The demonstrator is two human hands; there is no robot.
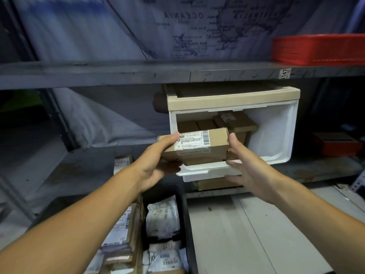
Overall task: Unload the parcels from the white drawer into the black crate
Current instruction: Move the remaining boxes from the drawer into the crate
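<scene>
While the white drawer (276, 135) sits pulled out on the grey shelf (79, 167), the left hand (158, 161) grips the left end of a labelled cardboard parcel (197, 147) in front of the drawer's mouth, thumb on top and fingers curled beneath, and the right hand (248, 171) is spread wide just beside the parcel's right end, thumb up; whether it touches is unclear. More brown parcels (235, 123) lie inside the drawer, and below, the black crate (186, 224) holds boxes and grey mailer bags (163, 218).
</scene>
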